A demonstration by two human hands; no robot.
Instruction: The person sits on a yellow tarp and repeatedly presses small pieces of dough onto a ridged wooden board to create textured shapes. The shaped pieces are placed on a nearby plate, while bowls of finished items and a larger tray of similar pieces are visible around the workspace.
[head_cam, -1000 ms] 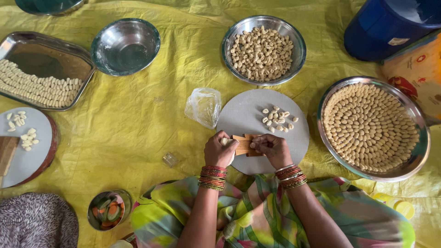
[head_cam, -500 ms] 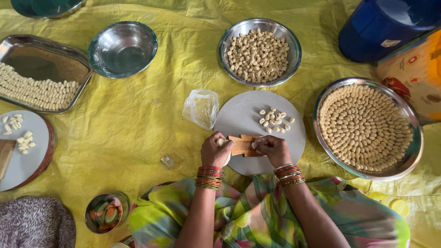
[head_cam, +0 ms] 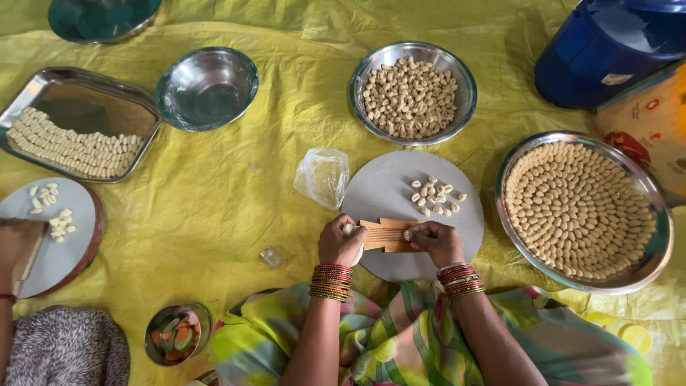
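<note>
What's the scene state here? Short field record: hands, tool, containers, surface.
left hand: holds left end of the ridged wooden paddle, a dough bit at the fingertips
right hand: presses a dough piece on the paddle's right end
round grey board: under paddle, bears small pile of shaped pieces
steel bowl: full of loose pieces
large round tray: pieces in rings
rectangular tray: rows of pieces
empty steel bowl
surface: yellow sheet

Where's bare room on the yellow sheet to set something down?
Widest bare patch: yellow sheet between empty steel bowl, rectangular tray and plastic bag. Also bare: round grey board at its upper left. Crowded: around left hand, right hand and wooden comb.
</note>
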